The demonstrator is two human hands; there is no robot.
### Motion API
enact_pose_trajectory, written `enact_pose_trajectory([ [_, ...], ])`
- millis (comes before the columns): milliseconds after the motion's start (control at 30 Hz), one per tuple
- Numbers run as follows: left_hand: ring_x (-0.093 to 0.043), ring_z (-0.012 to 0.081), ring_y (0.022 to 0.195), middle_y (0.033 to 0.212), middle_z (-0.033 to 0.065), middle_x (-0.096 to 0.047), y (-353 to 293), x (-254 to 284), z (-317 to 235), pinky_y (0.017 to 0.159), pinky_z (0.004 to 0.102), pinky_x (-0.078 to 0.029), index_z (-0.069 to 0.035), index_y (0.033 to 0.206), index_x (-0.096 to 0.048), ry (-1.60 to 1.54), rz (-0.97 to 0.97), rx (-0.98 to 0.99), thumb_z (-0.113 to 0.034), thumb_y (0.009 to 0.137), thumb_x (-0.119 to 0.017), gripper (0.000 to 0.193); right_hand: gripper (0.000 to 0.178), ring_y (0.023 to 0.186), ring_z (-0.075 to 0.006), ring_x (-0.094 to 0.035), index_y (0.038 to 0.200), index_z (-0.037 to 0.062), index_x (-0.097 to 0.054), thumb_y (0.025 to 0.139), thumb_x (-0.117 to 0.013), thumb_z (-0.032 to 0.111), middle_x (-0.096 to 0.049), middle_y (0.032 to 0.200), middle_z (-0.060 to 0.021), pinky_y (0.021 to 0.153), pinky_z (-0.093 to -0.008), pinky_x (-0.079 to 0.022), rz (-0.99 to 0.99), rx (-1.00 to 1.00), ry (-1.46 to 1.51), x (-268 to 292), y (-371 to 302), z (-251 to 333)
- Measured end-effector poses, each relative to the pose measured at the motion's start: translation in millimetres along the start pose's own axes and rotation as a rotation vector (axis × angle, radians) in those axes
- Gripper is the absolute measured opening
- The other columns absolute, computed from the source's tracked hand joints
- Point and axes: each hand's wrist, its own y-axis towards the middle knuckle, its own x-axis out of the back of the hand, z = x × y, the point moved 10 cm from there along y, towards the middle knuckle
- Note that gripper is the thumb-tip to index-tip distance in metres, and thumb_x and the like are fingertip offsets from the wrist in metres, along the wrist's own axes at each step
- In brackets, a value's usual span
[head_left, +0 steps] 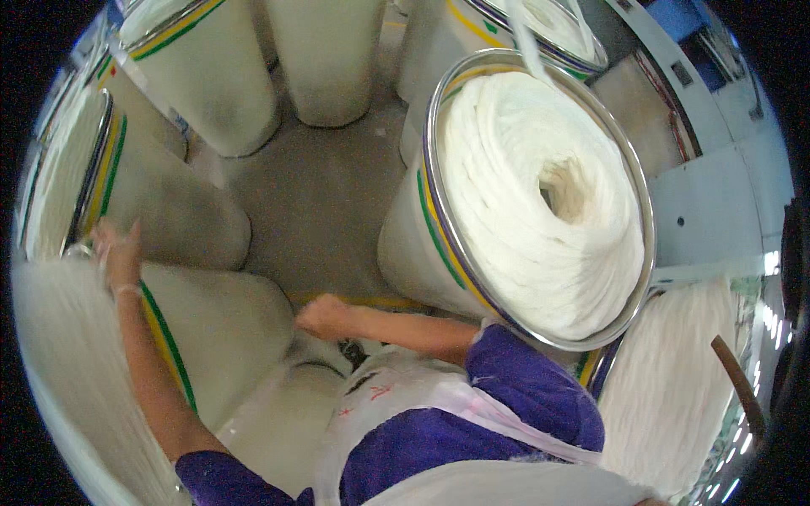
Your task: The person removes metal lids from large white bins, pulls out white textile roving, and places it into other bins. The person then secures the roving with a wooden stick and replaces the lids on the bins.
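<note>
My left hand (120, 255) is at the left, at the rims of two tall pale cans filled with white fibre sliver. Its fingers are apart, slightly blurred, and no held thing shows; whether it touches a metal rim (80, 250) I cannot tell. Below it stands the nearer can (215, 333), with a green and yellow band. Across my front, my right hand (325, 318) is closed in a fist above the floor, with nothing visible sticking out of it. To its right stands a large can (430, 253), its coiled white sliver (540, 202) rising to the metal rim.
More pale cans (325, 59) stand at the back and left around the grey floor (316, 194). A strand of sliver (525, 38) runs upward from the large can. Grey machine panels (704, 198) line the right side. White sliver (675, 379) fills another can at lower right.
</note>
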Motion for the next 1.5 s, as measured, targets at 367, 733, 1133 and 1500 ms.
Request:
enact_pose_trajectory([
  [367,-0.056,0.0260,0.098,0.106,0.0099,-0.058,-199.4,280.9,-189.0,0.085,0.0387,-0.046,-0.010,0.110,-0.060,-0.830,-0.030,-0.644,-0.010,0.069,-0.067,0.041,0.015,0.074,-0.0250,-0.056,0.089,0.0060,-0.060,0.078,-0.063,0.016,-0.059,0.090,-0.0110,0.063,-0.0370,-0.047,-0.704,0.422,0.392,172.7,5.4,73.5],
  [733,-0.057,0.0278,0.066,0.081,0.0102,-0.058,-222.3,342.4,-49.8,0.055,0.0353,-0.046,-0.005,0.084,-0.059,-0.522,-0.316,-0.190,-0.005,0.068,-0.069,0.020,0.015,0.064,-0.0226,-0.057,0.074,0.0117,-0.062,0.069,-0.070,0.023,-0.060,0.072,-0.0034,0.060,-0.0352,-0.047,-0.763,0.975,0.184,214.5,-26.2,212.5],
  [1133,-0.056,0.0326,0.091,0.098,0.0150,-0.057,-199.9,218.0,-84.6,0.071,0.0435,-0.045,-0.004,0.110,-0.049,-0.306,0.174,0.022,-0.029,0.070,-0.073,0.053,0.028,0.084,-0.0286,-0.060,0.080,0.0089,-0.067,0.081,-0.058,0.035,-0.065,0.084,-0.0081,0.082,-0.0412,-0.045,-0.714,0.768,-0.032,245.3,50.1,160.1],
  [1500,-0.063,0.0336,0.078,0.087,0.0218,-0.062,-209.5,218.2,-133.3,0.068,0.0467,-0.051,0.003,0.109,-0.050,-0.274,0.137,-0.563,-0.017,0.075,-0.060,0.041,0.016,0.074,-0.0291,-0.055,0.066,0.0061,-0.061,0.076,-0.062,0.019,-0.059,0.072,-0.0087,0.070,-0.0408,-0.044,-0.859,0.712,0.051,228.8,10.3,139.4],
])
